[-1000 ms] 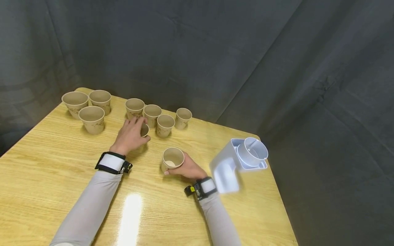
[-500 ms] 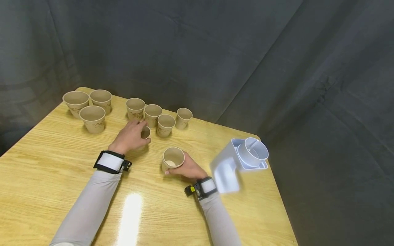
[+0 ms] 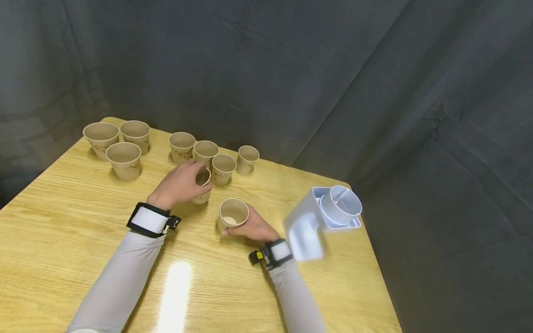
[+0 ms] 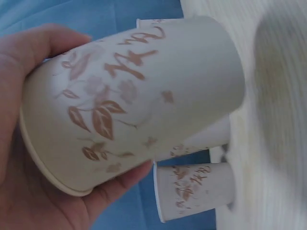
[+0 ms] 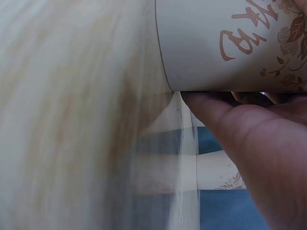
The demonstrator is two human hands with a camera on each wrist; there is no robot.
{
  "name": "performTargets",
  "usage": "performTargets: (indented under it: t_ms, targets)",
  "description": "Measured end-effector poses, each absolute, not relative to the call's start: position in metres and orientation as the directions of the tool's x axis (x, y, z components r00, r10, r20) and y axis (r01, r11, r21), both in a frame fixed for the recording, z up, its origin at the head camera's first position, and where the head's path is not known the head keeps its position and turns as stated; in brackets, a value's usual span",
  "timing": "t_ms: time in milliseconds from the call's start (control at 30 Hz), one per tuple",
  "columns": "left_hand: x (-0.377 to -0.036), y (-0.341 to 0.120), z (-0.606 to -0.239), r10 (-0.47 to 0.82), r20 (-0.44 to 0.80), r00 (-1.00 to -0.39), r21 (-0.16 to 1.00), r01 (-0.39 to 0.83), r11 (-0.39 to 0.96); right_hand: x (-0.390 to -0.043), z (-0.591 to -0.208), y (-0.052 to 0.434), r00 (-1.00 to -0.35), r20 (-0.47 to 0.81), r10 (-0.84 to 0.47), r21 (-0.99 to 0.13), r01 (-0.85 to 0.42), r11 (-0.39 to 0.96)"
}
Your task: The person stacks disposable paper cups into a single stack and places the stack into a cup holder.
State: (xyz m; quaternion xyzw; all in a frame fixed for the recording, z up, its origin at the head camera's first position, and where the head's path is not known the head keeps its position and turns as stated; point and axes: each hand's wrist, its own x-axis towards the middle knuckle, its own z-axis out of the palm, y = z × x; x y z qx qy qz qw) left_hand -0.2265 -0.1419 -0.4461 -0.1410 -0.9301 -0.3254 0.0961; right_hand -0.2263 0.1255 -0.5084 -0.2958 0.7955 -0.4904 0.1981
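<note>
My left hand curls its fingers and thumb round a small paper cup, tilted, just left of the frame's centre, near a row of four cups. My right hand wraps a second cup standing on the table at centre. Three bigger cups sit upper left.

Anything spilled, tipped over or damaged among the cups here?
Nothing spilled or damaged. The only cup off upright is the small cup tilted in the left hand; the right hand holds another cup upright on the table.
</note>
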Motion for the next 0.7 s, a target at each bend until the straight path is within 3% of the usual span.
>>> performTargets:
  t_ms: [300, 700]
  targets:
    - [-0.221, -0.128, -0.43, 0.201, 0.395, -0.897, 0.582, 0.413, 0.701, -0.226, -0.507, 0.126, -0.749, -0.032, -0.662, -0.896, -0.272, 0.352]
    - [-0.212, -0.116, -0.422, 0.251, 0.601, -0.758, 0.512, 0.607, 0.608, -0.227, -0.507, 0.125, -0.73, -0.022, -0.683, -0.902, -0.28, 0.328]
